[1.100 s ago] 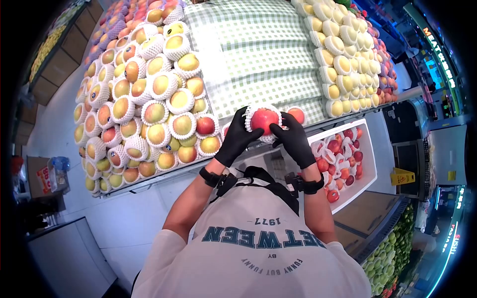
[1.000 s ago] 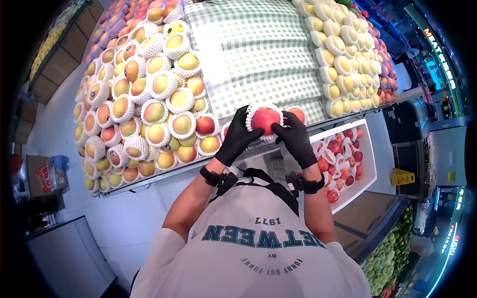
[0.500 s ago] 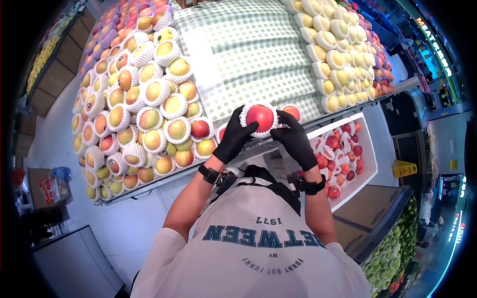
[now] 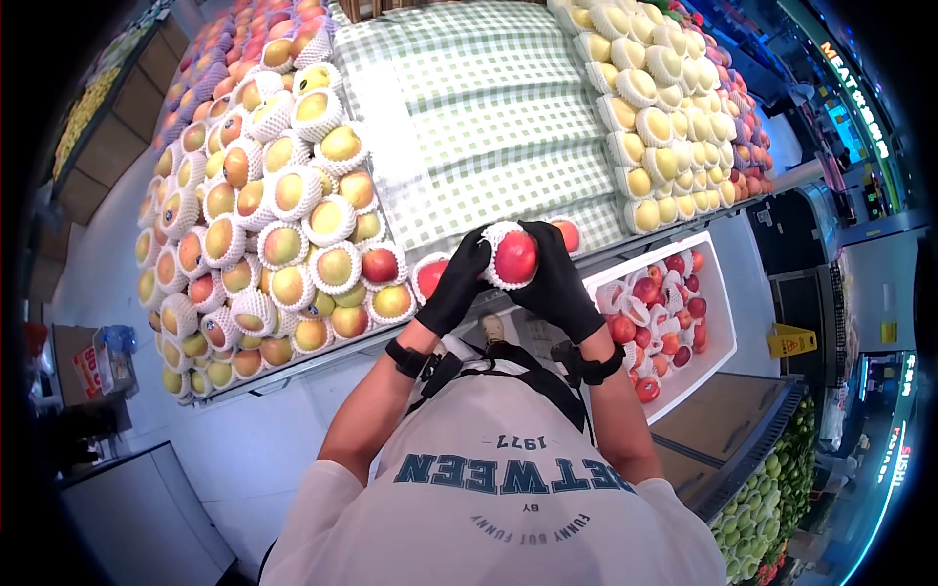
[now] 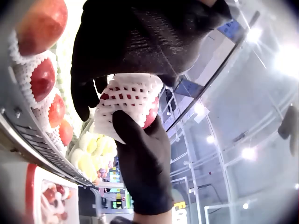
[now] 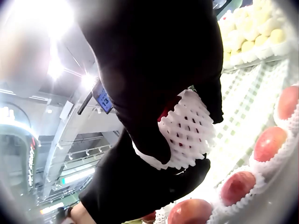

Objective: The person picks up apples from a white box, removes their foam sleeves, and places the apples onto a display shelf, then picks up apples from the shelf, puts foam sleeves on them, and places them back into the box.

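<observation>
A red apple [image 4: 516, 260] in a white foam net sleeve [image 5: 135, 92] is held between both black-gloved hands, above the front edge of the display. My left hand [image 4: 459, 283] grips its left side. From the right, my right hand [image 4: 559, 281] holds it, and in the left wrist view that hand's thumb presses on the net. The palm sides of both hands are mostly hidden. One netted red apple [image 4: 430, 276] lies beside my left hand, and another red apple [image 4: 565, 234] shows behind my right hand.
A green checked cloth [image 4: 489, 127] covers the sloped stand's middle. Netted apples [image 4: 283, 244] are piled to its left, pale yellow fruit [image 4: 655, 127] to its right. A white foam box [image 4: 721, 293] of red apples stands at the right. The stand has a metal front rail [image 5: 37, 149].
The apple has turned in the hands, and its net now shows more on the upper left. My right hand has closed in around its right side. The head view has shifted slightly.
</observation>
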Tool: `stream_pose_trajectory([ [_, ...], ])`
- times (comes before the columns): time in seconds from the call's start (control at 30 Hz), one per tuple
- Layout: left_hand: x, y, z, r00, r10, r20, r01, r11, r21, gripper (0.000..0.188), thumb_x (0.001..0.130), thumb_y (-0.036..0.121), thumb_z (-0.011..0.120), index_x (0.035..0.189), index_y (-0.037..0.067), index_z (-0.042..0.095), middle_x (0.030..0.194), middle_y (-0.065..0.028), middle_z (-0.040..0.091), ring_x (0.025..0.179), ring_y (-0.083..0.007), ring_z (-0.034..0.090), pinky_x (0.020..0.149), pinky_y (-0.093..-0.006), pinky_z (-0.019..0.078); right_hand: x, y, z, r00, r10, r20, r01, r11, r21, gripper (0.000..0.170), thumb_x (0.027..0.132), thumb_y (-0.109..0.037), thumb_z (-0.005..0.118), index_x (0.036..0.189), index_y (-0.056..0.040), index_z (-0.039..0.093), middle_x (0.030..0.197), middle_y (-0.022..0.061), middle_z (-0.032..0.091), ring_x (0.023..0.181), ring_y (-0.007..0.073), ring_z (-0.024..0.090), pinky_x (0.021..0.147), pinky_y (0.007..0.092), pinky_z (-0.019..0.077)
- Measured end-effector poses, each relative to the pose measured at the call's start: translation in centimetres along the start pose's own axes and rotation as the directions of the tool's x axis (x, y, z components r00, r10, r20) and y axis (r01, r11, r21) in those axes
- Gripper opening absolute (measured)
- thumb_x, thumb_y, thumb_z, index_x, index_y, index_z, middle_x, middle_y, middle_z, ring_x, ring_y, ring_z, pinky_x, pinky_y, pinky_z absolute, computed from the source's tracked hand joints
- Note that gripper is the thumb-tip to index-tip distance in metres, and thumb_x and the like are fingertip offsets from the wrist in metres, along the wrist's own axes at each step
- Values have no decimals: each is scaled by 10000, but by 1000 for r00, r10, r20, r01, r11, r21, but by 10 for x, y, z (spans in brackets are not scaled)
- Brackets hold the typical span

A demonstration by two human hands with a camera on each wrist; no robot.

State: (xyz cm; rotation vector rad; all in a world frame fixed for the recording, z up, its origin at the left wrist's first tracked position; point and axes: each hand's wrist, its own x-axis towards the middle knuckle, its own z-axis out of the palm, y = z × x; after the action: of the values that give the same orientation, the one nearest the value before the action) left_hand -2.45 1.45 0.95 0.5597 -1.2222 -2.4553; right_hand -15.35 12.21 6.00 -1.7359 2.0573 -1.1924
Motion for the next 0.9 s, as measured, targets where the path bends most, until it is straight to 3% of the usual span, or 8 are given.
stream_pose_trajectory([
  [0.13,13,-1,-4,932,-200,302,345,748,-567,599,1001,508,346,1407,68,371,1402,-122,450,1256,-252,478,1075,-397,381,-5,11,2,1000,7,20,-8,999,33,790,634,-116,835,1301,-20,422,1272,208,476,1216,378,457,1021,433,393],
  [0.17,15,-2,-4,930,-227,290,361,721,-591,504,1022,375,410,1404,48,362,1333,-120,497,1203,-241,514,1014,-362,443,-7,14,1,1000,3,28,-4,999,40,836,626,-136,849,1323,-14,404,1290,215,469,1232,376,450,1027,431,392],
  [0.27,40,-47,-21,978,-101,182,158,928,-336,491,1020,352,429,1403,51,363,1319,-115,513,1183,-228,535,1001,-350,458,-9,25,-12,992,102,75,-103,995,5,977,630,-181,879,1405,-12,310,1336,187,450,1218,322,497,1016,418,422],
  [0.3,44,-52,-22,974,-122,191,201,855,-479,498,1010,335,463,1407,54,356,1335,-104,501,1186,-212,537,991,-336,466,-17,41,-11,951,286,116,-303,937,173,1005,666,-204,868,1440,-11,257,1349,186,447,1178,282,532,959,391,473],
  [0.4,40,-29,9,990,-68,125,114,905,-411,541,980,302,536,1415,49,338,1345,-97,490,1188,-205,530,993,-341,465,-14,45,-17,833,514,205,-553,758,346,1023,673,-312,864,1425,44,268,1353,243,452,1251,322,474,1000,406,436],
  [0.47,49,-37,16,994,-70,90,92,957,-275,636,937,244,609,1450,48,287,1376,-115,459,1218,-208,503,1004,-342,449,-19,57,-11,861,482,164,-508,835,212,962,722,-264,834,1444,-12,251,1347,193,469,1155,254,547,927,360,491],
  [0.7,64,-46,33,995,-51,90,50,999,14,645,898,64,593,1461,29,278,1377,-130,453,1225,-185,483,1004,-311,425,-24,91,-23,872,460,169,-489,796,357,897,690,-272,850,1364,12,331,1305,194,486,1194,265,525,983,366,453],
  [0.9,72,-35,31,992,43,117,-73,962,263,548,960,170,538,1450,74,314,1365,-143,470,1221,-207,496,993,-338,449,-13,113,-42,888,430,165,-459,801,384,857,690,-232,843,1352,2,353,1249,153,507,1165,243,524,984,348,446],
])
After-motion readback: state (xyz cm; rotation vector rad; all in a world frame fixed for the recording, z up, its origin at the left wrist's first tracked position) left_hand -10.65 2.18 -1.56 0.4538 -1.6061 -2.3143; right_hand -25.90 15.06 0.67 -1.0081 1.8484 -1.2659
